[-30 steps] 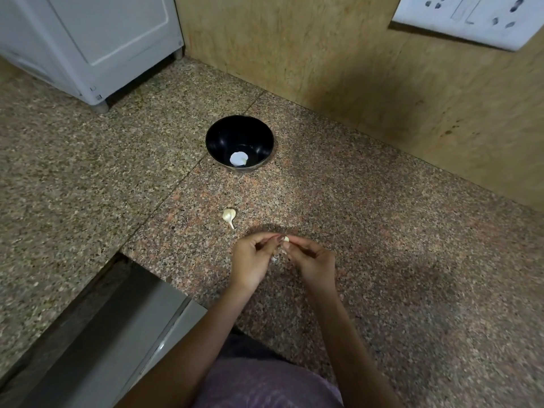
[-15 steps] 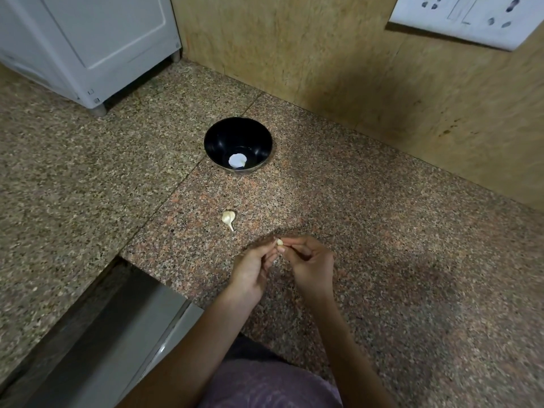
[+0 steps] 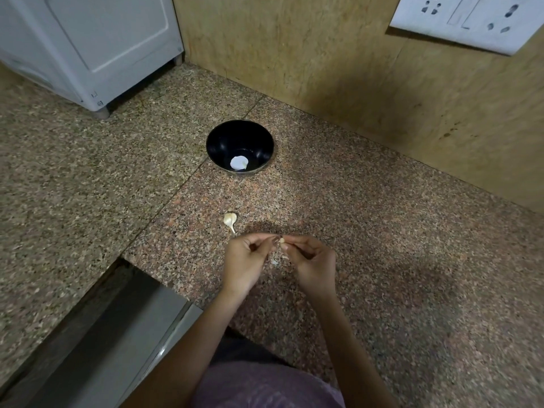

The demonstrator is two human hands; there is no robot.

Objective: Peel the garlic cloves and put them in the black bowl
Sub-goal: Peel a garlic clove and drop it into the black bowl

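While our left hand (image 3: 244, 260) and right hand (image 3: 312, 260) pinch a pale garlic clove (image 3: 282, 241), a papery teardrop clove (image 3: 230, 219) lies beside them on speckled granite (image 3: 382, 231).

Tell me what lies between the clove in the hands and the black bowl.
Nothing visible. Bare counter runs from the held clove to the bowl; the loose clove lies left of that line, and the bowl's top is open.

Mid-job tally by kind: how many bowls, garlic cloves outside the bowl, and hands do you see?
Black bowl: 1
Garlic cloves outside it: 2 (counter clove, held clove pinched by both hands)
Hands: 2 (left hand, right hand)
Total: 5
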